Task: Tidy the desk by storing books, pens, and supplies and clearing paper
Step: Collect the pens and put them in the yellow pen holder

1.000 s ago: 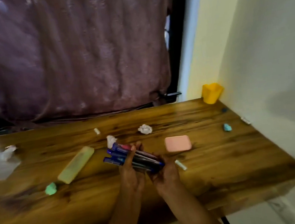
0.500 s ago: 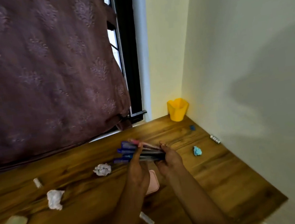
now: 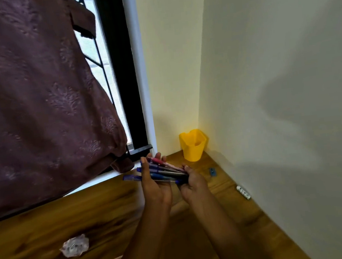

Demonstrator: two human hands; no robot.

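Roughly midway: left hand [image 3: 154, 187] and right hand [image 3: 193, 184] both curled round pen bundle [image 3: 163, 170], near yellow cup [image 3: 193, 146], not yet in; crumpled paper [image 3: 74, 245], blue sharpener [image 3: 212, 171] loose on bench [image 3: 48, 224]

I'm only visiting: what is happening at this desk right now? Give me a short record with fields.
Hands: left hand and right hand together grip a bundle of pens
Pens: mostly blue, one pinkish, held above the desk
Holder: yellow cup upright in the far corner, no pens showing in it
Paper: crumpled paper lying on the desk, left of the arms
By the wall: small blue item, small white item
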